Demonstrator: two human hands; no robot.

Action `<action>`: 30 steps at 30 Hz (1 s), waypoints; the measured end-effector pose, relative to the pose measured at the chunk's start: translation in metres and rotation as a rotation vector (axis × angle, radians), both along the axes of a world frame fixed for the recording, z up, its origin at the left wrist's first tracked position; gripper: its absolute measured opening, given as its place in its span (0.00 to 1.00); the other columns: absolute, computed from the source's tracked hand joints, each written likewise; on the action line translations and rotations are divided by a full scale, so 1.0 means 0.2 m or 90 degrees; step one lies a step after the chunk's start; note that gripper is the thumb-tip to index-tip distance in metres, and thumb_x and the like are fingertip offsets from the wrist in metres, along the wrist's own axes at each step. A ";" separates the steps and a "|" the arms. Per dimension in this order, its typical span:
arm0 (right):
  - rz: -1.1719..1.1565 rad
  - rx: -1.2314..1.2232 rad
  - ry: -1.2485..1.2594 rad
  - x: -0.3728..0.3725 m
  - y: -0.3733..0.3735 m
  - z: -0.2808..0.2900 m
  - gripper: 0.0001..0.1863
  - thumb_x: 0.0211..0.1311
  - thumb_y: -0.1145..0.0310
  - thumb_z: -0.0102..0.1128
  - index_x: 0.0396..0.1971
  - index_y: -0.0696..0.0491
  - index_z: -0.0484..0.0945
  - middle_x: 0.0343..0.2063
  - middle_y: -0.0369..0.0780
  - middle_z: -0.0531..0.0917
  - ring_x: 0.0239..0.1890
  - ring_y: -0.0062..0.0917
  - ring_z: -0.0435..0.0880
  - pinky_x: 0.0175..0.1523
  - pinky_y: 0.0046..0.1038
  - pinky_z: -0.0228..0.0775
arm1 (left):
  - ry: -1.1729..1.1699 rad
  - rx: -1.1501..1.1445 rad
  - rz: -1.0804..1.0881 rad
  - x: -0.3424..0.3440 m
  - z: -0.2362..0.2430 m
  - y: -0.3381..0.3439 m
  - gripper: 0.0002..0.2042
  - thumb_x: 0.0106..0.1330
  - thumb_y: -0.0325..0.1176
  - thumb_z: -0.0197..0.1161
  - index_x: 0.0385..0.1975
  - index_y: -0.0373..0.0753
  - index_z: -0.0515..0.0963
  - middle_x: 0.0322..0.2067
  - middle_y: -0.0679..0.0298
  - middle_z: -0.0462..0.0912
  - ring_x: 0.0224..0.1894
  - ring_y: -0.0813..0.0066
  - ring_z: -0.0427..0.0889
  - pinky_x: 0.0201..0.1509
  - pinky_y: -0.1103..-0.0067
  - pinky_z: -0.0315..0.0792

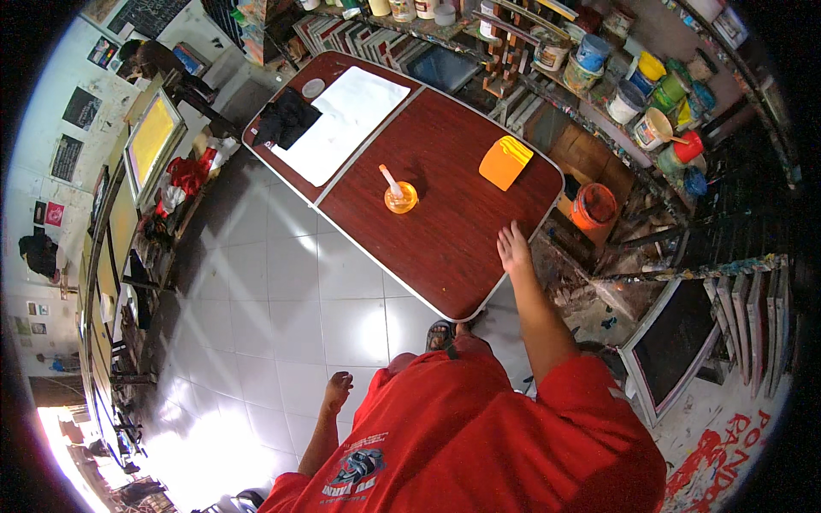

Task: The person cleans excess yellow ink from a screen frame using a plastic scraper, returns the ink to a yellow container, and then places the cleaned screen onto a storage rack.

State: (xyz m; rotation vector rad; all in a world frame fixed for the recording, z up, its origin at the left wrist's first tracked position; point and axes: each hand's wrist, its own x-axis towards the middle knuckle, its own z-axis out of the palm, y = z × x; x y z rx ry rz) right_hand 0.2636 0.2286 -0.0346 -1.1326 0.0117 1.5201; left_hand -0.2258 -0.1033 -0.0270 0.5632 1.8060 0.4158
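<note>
My right hand [513,248] rests flat with fingers apart on the near right edge of a dark red folding table [445,248]. My left hand [336,392] hangs by my side over the floor, fingers loosely curled, holding nothing. On the table stand a small orange bowl [400,198] with a pale stick in it and an orange plastic tool [505,162] near the far right edge. A large white sheet [342,122] and a black cloth [285,118] lie at the table's far end. I wear a red shirt.
Shelves with several paint tubs [629,101] run along the right. An orange bucket [593,206] sits on the floor by the table. Framed screens [676,346] lean at the right. A yellow framed screen [152,137] and clutter line the left wall. The floor is grey tile [282,299].
</note>
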 end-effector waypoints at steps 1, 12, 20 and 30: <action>0.011 -0.019 -0.004 -0.01 -0.14 -0.04 0.34 0.63 0.52 0.51 0.65 0.45 0.50 0.64 0.39 0.56 0.65 0.26 0.57 0.65 0.25 0.51 | 0.003 0.003 -0.007 -0.05 -0.04 -0.04 0.20 0.60 0.43 0.58 0.47 0.37 0.69 0.36 0.60 0.79 0.34 0.71 0.79 0.33 0.77 0.72; 0.431 0.224 -1.061 0.28 -2.11 -0.62 0.20 0.43 0.72 0.62 0.41 0.57 0.74 0.32 0.45 0.79 0.33 0.41 0.78 0.37 0.41 0.72 | 0.143 0.114 -0.268 -0.42 -0.46 0.11 0.21 0.58 0.47 0.60 0.39 0.32 0.76 0.32 0.48 0.81 0.36 0.62 0.81 0.42 0.72 0.74; -0.016 -0.213 -0.216 0.08 -2.36 -0.29 0.08 0.61 0.66 0.46 0.36 0.53 0.72 0.32 0.38 0.78 0.33 0.25 0.77 0.34 0.26 0.71 | 0.245 0.241 -0.476 -0.34 -0.69 0.50 0.26 0.57 0.50 0.58 0.45 0.31 0.74 0.42 0.46 0.78 0.48 0.52 0.75 0.52 0.69 0.69; -0.159 -0.135 -0.133 -0.01 -2.45 -0.41 0.16 0.61 0.56 0.48 0.44 0.47 0.72 0.42 0.35 0.78 0.44 0.27 0.77 0.47 0.32 0.66 | -0.025 0.172 -0.439 -0.10 -0.91 0.63 0.21 0.57 0.44 0.61 0.44 0.35 0.74 0.34 0.50 0.81 0.36 0.58 0.80 0.40 0.70 0.74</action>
